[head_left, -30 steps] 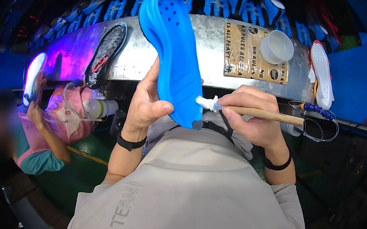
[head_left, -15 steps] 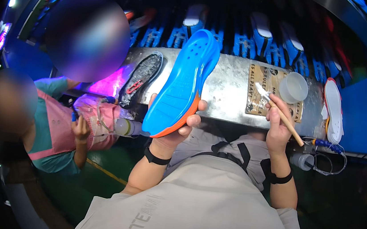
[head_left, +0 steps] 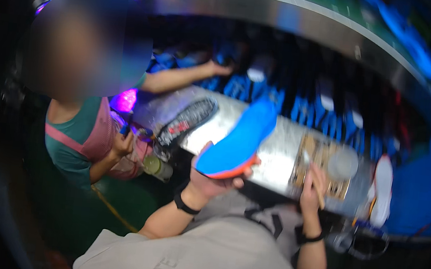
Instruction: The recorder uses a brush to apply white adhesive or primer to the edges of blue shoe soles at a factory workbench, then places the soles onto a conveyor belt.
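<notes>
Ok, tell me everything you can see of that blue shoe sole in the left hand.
The blue shoe sole is a long, moulded piece, foam or rubber by its look, with an orange edge at its near end. It is blurred, so fine detail is lost. The left hand grips that near end from below, and the far end points up and away over the metal bench. The brush in the right hand is clear of it.

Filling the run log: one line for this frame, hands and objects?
left hand: holds blue sole | right hand: holds brush near white cup | metal bench | frame blurred
</notes>
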### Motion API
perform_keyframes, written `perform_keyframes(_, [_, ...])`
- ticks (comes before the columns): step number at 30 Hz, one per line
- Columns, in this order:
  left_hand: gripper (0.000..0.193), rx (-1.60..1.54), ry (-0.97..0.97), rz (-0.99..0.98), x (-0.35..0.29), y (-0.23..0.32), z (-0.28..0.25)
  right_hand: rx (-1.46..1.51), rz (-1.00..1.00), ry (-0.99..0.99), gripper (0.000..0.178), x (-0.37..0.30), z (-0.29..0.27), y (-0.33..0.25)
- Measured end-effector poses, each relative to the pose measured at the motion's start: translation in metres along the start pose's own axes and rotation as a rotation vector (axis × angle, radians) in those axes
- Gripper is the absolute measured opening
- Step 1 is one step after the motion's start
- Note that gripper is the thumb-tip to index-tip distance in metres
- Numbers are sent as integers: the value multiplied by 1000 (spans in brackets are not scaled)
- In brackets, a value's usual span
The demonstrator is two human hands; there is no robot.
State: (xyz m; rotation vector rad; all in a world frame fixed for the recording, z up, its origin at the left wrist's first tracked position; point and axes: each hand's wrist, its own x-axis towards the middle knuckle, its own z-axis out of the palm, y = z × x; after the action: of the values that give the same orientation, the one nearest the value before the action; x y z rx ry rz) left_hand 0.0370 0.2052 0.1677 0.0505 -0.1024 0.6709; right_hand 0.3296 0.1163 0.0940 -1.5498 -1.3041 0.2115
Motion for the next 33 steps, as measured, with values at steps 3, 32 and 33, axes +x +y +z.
perform_keyframes(3, [86, -127, 209, -6, -2, -3, -26, 36, 50, 3, 26, -17, -4, 18])
perform_keyframes(32, [36, 1900, 1510, 813, 207, 421, 256, 13, -19, 10, 26, -13, 6, 2])
perform_keyframes(33, [24, 1799, 1473, 806, 207, 427, 251, 25, -24, -2, 26, -15, 5, 2])
